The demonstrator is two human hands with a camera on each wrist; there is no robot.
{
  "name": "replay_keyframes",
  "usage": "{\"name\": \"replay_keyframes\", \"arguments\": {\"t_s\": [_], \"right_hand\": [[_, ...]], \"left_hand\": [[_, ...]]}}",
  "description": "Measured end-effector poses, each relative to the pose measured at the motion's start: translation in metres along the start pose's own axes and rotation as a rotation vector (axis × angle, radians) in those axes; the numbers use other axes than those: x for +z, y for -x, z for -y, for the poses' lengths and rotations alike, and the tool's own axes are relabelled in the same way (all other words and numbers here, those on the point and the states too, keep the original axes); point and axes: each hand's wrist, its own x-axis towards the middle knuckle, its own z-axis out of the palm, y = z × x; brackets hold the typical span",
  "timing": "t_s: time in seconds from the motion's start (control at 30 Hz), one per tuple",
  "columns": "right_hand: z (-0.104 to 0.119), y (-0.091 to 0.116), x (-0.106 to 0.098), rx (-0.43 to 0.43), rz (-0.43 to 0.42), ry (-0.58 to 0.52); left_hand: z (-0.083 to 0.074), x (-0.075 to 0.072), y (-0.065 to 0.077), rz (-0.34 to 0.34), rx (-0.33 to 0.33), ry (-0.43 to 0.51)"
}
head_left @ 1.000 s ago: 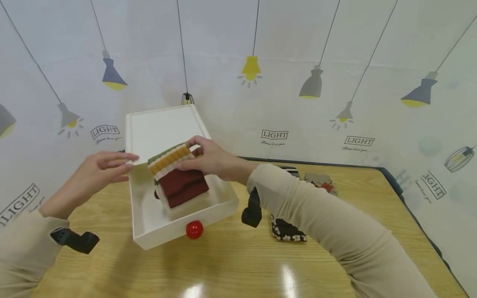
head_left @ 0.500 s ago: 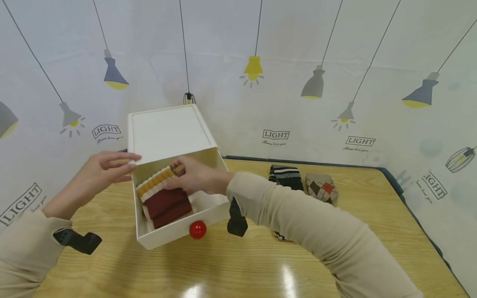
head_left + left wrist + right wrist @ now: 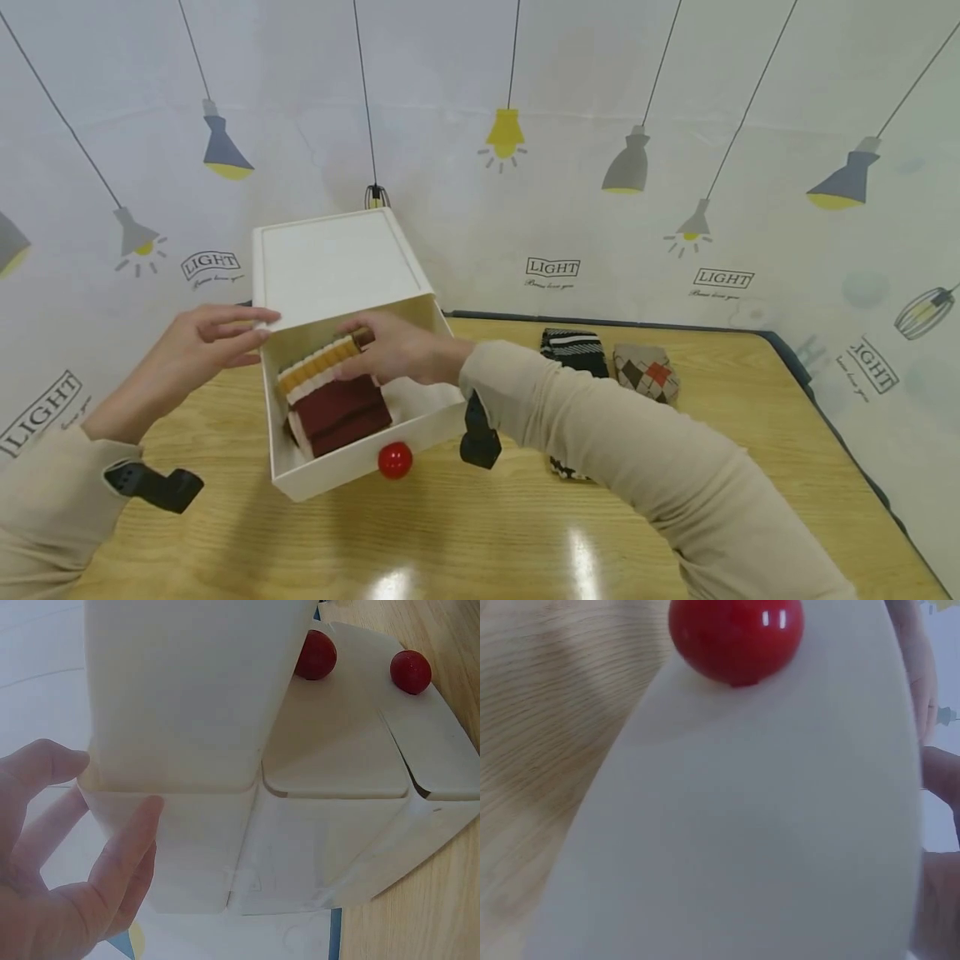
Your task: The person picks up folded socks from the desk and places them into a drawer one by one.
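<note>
My right hand (image 3: 393, 348) reaches into the pulled-out drawer (image 3: 337, 477) and pinches a folded yellow-and-white ribbed sock (image 3: 317, 367) between thumb and fingers. A folded dark red sock (image 3: 348, 417) lies just in front, inside the same drawer. With fairly straight fingers, my left hand (image 3: 197, 360) touches the front left corner of the white drawer cabinet (image 3: 341, 262). In the left wrist view, those fingers meet the cabinet edge (image 3: 120, 795) next to the drawer. The right wrist view shows mostly the drawer front (image 3: 742, 802); the sock there is hidden.
A shiny red knob (image 3: 395, 460) sticks out from the drawer front. Below are more drawers (image 3: 337, 742) with red knobs (image 3: 411, 672). On the table's right lie a black-and-white folded sock (image 3: 573, 352), an argyle one (image 3: 647, 372) and a partly hidden dark one (image 3: 567, 471).
My right hand has lowered the socks leftward into the drawer, then shifted slightly. The dark red sock now rests lower there. My left hand has stayed at the cabinet corner.
</note>
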Motion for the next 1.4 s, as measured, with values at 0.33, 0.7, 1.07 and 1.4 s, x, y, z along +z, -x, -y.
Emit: {"name": "replay_keyframes", "arguments": {"t_s": [0.33,0.7,1.07,1.4], "right_hand": [[0.002,0.009,-0.01,-0.048,0.003,0.09],[-0.008,0.064,-0.064,-0.177,-0.013,0.111],[-0.053,0.163,-0.163,-0.212,-0.297,0.154],[-0.148,0.179,-0.192,-0.054,-0.381,0.177]], "left_hand": [[0.001,0.002,-0.002,-0.009,0.018,0.027],[0.007,0.001,0.0,-0.025,0.038,0.017],[0.006,0.0,0.0,-0.033,0.058,0.047],[0.007,0.001,0.0,-0.028,0.083,0.092]]}}
